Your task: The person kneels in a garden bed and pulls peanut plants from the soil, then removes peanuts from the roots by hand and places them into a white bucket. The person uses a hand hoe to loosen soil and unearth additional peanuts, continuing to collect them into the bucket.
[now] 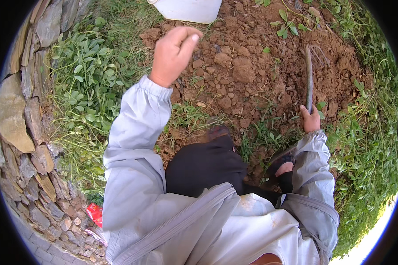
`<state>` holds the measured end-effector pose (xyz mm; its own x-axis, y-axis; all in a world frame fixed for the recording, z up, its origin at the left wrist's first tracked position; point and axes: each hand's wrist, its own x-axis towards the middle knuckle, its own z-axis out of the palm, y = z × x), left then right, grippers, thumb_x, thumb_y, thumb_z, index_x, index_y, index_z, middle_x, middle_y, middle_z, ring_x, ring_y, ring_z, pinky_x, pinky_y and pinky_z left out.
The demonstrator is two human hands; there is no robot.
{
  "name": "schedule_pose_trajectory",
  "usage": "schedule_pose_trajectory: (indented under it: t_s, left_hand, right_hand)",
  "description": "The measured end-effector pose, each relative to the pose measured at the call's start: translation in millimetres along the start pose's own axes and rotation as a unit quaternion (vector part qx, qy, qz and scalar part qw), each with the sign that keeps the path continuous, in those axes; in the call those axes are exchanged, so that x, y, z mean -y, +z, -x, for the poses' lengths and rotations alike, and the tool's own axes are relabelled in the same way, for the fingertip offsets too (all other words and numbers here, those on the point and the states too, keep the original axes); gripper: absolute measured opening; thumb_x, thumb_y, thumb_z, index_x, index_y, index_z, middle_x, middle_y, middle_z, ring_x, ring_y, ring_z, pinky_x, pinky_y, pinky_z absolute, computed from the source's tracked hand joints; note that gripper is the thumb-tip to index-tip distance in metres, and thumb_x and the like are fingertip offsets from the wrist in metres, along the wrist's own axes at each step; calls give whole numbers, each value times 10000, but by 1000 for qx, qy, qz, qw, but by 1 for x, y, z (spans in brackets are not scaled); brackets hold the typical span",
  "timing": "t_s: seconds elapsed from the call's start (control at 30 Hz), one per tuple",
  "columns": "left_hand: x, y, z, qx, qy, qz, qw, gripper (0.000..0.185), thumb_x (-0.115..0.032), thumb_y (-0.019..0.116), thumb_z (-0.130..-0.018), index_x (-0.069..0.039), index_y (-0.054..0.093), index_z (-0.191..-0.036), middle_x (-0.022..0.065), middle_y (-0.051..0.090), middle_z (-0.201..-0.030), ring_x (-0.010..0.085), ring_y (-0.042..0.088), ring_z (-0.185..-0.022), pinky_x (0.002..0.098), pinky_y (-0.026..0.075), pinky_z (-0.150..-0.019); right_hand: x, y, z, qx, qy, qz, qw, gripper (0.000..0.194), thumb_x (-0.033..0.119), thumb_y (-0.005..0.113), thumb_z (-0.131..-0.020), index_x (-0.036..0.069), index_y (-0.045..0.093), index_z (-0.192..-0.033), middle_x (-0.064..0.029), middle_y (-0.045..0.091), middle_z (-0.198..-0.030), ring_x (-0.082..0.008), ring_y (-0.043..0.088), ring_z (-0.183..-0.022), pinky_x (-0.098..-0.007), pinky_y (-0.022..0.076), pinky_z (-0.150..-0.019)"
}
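Observation:
My left hand (176, 54) is raised over the loose soil, just below a white plastic bucket (189, 10) at the top of the view. Its fingers are curled and the thumb lies against the index finger; nothing shows in its grasp. On the right, my right hand (310, 120) grips the wooden handle of a tined garden hoe (308, 76). The metal tines of this hoe point down at the dug soil. Reddish-brown earth (243, 70) with many clods spreads between the two hands.
Leafy green plants (89, 76) grow at the left, beside a dry-stacked stone wall (13, 112). More plants (368, 149) line the right side. My shoes (219, 132) stand at the soil's near edge. A red wrapper (94, 213) lies at lower left by paving (43, 246).

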<state>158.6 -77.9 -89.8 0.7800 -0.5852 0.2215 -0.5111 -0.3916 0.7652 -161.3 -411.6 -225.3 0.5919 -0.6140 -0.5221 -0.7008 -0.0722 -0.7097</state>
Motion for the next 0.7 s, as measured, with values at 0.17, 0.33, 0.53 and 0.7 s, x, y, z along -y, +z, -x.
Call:
schedule_pose_trajectory:
  t_s: [0.17,0.33,0.53,0.7]
  left_hand:
    - [103,81,190,264,-155,-210,928,118,-142,615,-790,-81,651,-885,103,595,-878,298,572,-885,390,460,-798]
    - [105,102,218,139,-222,-294,919,187,-182,662,-754,-118,599,-917,106,547,-974,309,532,-932,429,433,-783]
    - [98,103,208,121,-217,-207,946,213,-172,660,-773,-68,602,-950,117,547,-942,293,534,-908,405,445,-776]
    - [80,88,183,63,-204,149,966,232,-143,590,-846,-60,577,-1062,60,557,-948,169,537,-852,305,452,-721]
  right_hand:
    - [31,6,59,15,30,-311,950,165,161,605,-872,60,481,-909,-2,377,-497,-112,339,-332,-255,301,-314]
    - [22,12,93,14,67,-332,941,174,160,603,-871,70,456,-890,-1,369,-502,-115,341,-331,-263,311,-315]
    - [18,22,109,39,85,-314,945,192,176,613,-866,56,462,-859,-18,419,-515,-123,382,-339,-268,333,-323]
    - [4,20,104,48,84,-271,958,208,199,627,-861,54,479,-873,-19,436,-530,-118,401,-362,-266,347,-341]
